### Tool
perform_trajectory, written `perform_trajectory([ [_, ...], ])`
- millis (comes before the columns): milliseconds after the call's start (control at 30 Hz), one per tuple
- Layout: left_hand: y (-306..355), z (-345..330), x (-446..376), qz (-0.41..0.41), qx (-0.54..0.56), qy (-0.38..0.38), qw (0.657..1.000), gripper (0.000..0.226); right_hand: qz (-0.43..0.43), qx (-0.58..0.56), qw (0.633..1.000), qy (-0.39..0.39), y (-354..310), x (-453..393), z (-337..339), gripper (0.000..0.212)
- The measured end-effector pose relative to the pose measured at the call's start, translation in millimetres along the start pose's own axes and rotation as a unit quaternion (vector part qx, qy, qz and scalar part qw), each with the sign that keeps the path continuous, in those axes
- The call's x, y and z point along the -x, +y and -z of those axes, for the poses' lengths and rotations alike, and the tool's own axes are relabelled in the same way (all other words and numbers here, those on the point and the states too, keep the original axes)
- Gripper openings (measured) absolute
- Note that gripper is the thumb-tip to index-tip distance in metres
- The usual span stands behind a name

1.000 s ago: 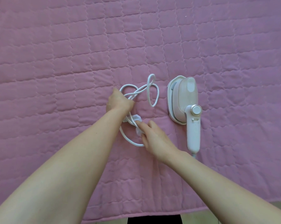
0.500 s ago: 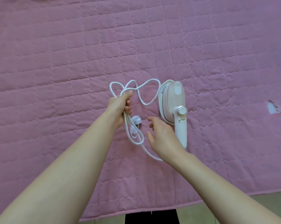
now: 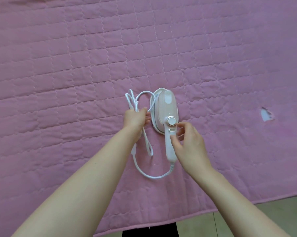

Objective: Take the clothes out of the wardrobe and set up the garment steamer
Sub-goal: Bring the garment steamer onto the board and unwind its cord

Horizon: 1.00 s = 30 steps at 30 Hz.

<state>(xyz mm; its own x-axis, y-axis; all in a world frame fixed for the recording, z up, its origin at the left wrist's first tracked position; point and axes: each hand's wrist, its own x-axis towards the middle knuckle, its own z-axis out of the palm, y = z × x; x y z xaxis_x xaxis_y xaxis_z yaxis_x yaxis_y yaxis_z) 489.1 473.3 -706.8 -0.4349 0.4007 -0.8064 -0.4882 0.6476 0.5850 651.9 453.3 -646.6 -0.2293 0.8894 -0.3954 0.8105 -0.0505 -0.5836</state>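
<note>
steamer: small pale pink handheld garment steamer (image 3: 165, 110) lying flat on the pink quilted bed cover (image 3: 76, 65)
left hand (image 3: 135, 118): curled round a bunch of the white braided cord (image 3: 148, 176)
right hand (image 3: 188, 142): loosely curled over the steamer handle, thumb touching it

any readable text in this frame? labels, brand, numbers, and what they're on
None can be read.
Garment steamer: no brand or label legible; the small mark on the handle below the dial is too small to read.
White cord held in the left hand: no markings show.
Pink quilt: stitching only, no text.
</note>
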Motion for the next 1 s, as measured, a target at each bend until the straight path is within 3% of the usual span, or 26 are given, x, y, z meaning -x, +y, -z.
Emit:
perform_trajectory([
  [167,-23.9,-9.3,-23.5,0.017,-0.055,0.035,0.998,0.049,-0.166,-0.068,0.982,-0.06,7.9,-10.6,-8.8,0.047],
  [233,-19.6,-11.6,-13.3,0.051,-0.054,0.023,0.997,0.025,-0.199,-0.102,0.971,-0.088,6.0,-14.5,-11.7,0.05],
  [300,-17.8,-14.0,-6.2,0.065,-0.046,-0.007,0.997,0.009,-0.202,-0.129,0.966,-0.099,4.0,-17.3,-15.6,0.049],
  [500,-23.8,-19.6,-13.3,0.083,-0.025,-0.017,0.996,0.011,-0.222,-0.147,0.962,-0.069,2.0,-24.1,-19.9,0.047],
  [600,-26.0,-24.1,-11.9,0.065,0.0,-0.037,0.997,0.03,-0.235,-0.097,0.966,-0.036,5.4,-27.1,-15.9,0.042],
  [800,-28.5,-22.0,-7.6,0.035,0.001,-0.03,0.999,0.042,-0.23,-0.075,0.97,-0.03,6.8,-28.3,-8.9,0.025],
  [900,-28.8,-16.0,-2.4,0.024,-0.007,-0.033,0.999,0.039,-0.222,-0.091,0.97,-0.037,1.0,-24.5,-5.2,0.029],
  [1000,-26.3,-6.2,7.5,0.016,-0.014,-0.035,0.999,0.036,-0.205,-0.117,0.97,-0.059,-8.0,-16.5,1.2,0.01],
])
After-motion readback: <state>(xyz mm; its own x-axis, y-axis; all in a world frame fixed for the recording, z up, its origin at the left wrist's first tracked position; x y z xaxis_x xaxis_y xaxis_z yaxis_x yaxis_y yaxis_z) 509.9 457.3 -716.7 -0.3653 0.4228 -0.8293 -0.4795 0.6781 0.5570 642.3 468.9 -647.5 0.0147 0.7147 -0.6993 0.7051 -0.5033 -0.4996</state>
